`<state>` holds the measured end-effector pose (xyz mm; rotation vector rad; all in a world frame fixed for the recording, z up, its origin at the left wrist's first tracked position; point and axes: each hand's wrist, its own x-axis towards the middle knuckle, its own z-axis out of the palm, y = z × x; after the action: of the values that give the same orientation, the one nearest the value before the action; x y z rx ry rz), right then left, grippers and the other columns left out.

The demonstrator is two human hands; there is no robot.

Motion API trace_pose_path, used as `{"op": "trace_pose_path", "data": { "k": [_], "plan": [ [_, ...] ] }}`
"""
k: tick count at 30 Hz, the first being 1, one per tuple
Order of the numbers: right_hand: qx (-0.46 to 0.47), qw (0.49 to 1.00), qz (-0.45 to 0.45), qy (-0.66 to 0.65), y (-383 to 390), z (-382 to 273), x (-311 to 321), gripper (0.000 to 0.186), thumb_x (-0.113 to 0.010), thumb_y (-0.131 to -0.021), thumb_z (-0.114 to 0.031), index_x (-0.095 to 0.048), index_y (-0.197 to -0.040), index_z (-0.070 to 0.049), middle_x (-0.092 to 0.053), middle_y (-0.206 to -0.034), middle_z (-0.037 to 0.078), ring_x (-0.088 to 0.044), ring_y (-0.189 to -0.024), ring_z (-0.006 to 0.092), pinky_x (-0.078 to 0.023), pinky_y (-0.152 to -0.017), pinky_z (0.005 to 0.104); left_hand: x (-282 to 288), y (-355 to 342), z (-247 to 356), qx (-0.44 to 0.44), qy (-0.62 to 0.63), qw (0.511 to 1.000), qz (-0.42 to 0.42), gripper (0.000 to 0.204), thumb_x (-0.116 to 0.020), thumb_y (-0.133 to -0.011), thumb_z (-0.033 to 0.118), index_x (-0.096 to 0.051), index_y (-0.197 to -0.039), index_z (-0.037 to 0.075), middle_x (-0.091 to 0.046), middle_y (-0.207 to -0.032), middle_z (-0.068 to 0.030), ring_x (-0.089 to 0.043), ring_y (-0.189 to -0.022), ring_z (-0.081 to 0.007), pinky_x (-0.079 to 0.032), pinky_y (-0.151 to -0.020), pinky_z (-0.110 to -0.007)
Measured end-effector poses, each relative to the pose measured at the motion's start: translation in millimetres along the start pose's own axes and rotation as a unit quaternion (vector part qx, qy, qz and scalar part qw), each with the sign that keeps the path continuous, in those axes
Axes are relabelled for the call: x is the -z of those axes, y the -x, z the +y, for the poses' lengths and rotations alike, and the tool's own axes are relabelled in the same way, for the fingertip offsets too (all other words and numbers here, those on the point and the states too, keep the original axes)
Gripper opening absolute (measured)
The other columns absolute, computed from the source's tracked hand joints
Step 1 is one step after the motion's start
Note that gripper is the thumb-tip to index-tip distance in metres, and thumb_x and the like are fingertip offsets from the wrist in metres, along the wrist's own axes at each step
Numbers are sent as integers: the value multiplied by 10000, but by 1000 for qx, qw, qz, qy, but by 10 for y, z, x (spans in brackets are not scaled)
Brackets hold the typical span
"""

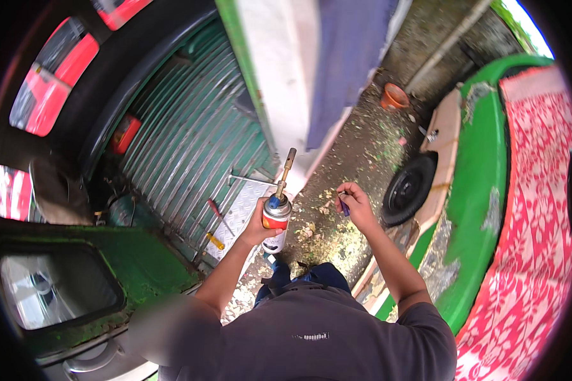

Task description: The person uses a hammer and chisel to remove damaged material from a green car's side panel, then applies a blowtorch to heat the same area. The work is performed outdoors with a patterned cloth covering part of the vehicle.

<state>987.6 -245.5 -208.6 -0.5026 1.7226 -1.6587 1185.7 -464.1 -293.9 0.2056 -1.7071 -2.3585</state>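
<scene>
My left hand is wrapped round a gas canister with an orange-red and white body. A brass-coloured blowtorch head is fitted on top of it, its tube pointing up and away from me. To the right, and apart from the torch, my right hand pinches a small purple lighter. No flame shows at either one. Left of the canister, a red-handled screwdriver and a yellow-handled screwdriver lie by the metal tread plate.
A vehicle's ribbed green floor spreads at the left, beside a green door. White and purple fabric hangs ahead. At right are a black wheel, a green body panel, red patterned cloth and a terracotta pot.
</scene>
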Motion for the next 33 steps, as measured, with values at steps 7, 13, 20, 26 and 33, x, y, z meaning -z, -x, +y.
{"op": "trace_pose_path", "data": {
  "k": [7, 13, 20, 26, 33],
  "plan": [
    [39, 986, 137, -91, 953, -13, 883, 146, -450, -926, -28, -509, -1058, -40, -576, -766, 51, -542, -605, 113, -437, -547, 245, -1048, -514, 253, 9, -211, 965, -155, 905, -854, -614, 140, -325, -1347, 82, -532, -1233, -145, -558, -1105, -239, -431, -973, -356],
    [12, 966, 250, -60, 1693, 44, 1337, 182, -577, -924, -148, -539, -1055, -27, -528, -664, 14, -450, -484, 76, -371, -443, 239, -1889, -723, 285, -25, -429, 874, -227, 803, -841, -668, 287, -449, -1323, 38, -594, -1191, -160, -585, -1113, -264, -441, -961, -362],
    [-37, 929, 365, 46, 2086, -53, 1552, 268, -762, -811, -274, -675, -846, -23, -508, -586, -47, -412, -474, 29, -297, -424, 217, -2719, -1131, 339, -89, -506, 815, -270, 811, -778, -691, 444, -447, -1324, 60, -587, -1198, -192, -572, -1103, -369, -468, -904, -423],
    [-39, 915, 397, 63, 1837, -265, 1655, 281, -716, -857, -283, -674, -895, -8, -483, -552, -40, -425, -459, 42, -319, -409, 220, -2988, -1677, 347, -112, -509, 789, -327, 821, -798, -673, 416, -440, -1329, 74, -584, -1184, -218, -576, -1086, -384, -468, -887, -435],
    [-83, 908, 408, -50, 1428, -397, 1751, 302, -661, -892, -314, -679, -893, -13, -516, -554, -17, -421, -424, 53, -315, -398, 220, -3045, -2255, 280, -168, -494, 776, -354, 833, -814, -657, 402, -435, -1317, 63, -583, -1188, -210, -578, -1082, -381, -469, -892, -439]
  ]
}}
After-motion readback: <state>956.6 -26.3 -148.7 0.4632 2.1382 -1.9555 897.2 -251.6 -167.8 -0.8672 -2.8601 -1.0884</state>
